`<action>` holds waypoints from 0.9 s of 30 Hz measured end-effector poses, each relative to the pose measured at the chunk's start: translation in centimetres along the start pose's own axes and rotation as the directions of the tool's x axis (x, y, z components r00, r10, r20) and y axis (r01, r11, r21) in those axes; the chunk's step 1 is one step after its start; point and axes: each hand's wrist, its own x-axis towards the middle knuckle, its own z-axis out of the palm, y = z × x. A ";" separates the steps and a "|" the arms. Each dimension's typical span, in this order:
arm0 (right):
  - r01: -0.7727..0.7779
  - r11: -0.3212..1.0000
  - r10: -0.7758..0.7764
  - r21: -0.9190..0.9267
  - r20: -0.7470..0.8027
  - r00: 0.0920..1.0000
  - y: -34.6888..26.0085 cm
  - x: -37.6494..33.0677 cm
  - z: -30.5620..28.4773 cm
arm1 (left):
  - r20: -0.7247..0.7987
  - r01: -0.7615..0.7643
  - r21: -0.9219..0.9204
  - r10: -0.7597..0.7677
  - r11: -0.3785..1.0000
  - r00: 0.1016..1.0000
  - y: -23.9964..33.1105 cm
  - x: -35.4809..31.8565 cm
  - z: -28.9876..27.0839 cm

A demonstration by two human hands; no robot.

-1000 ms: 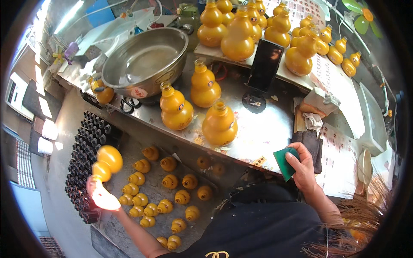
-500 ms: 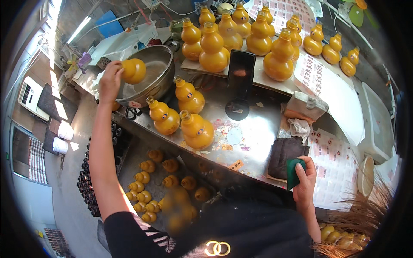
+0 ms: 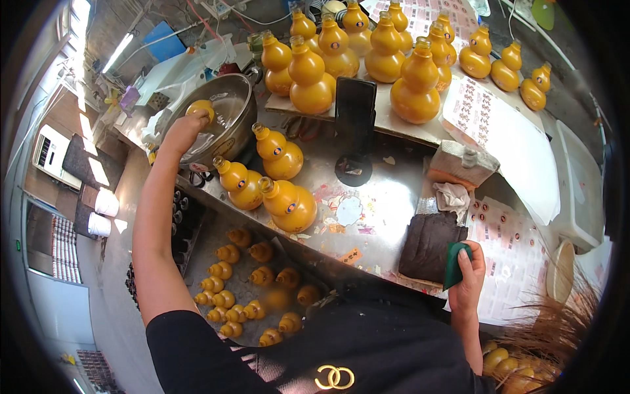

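Observation:
A yellow gourd-shaped bottle (image 3: 202,108) is gripped in my left hand (image 3: 186,134), lowered into a large metal basin (image 3: 244,120) that holds clear water. My fingers cover the bottle's neck, so only part of its body shows. In my right hand (image 3: 468,272) a flat dark green scraper (image 3: 455,264) is pinched between thumb and fingers. It is beside a dark brown folded cloth pad (image 3: 430,244). Between the hands, three yellow gourd bottles stand on the metal table; the closest is the front bottle (image 3: 293,205).
A phone on a round stand (image 3: 355,125) rises from the metal table (image 3: 387,217). Several gourd bottles line a raised board (image 3: 410,126) behind it. Sheets of labels (image 3: 505,256) lie at the right, near a stone-like block (image 3: 463,163). More bottles (image 3: 223,269) sit below the table edge.
My left hand has brought its bottle from above the basin's near rim down into the basin. My right hand keeps the green scraper beside the dark pad. The view has shifted slightly.

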 end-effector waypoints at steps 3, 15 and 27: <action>-0.004 1.000 0.004 0.000 -0.011 1.000 0.3 0.1 0.0 | -0.026 0.157 0.035 -0.156 0.987 0.987 -0.5 0.8 0.1; -0.016 1.000 0.015 -0.017 -0.026 1.000 0.4 -0.2 0.1 | 0.034 0.159 0.127 -0.164 0.979 0.986 -1.7 1.2 0.2; -0.342 0.862 0.258 0.375 0.256 0.931 0.1 1.9 -2.0 | -0.782 0.361 -0.024 -0.242 0.932 0.574 3.1 -2.8 -9.4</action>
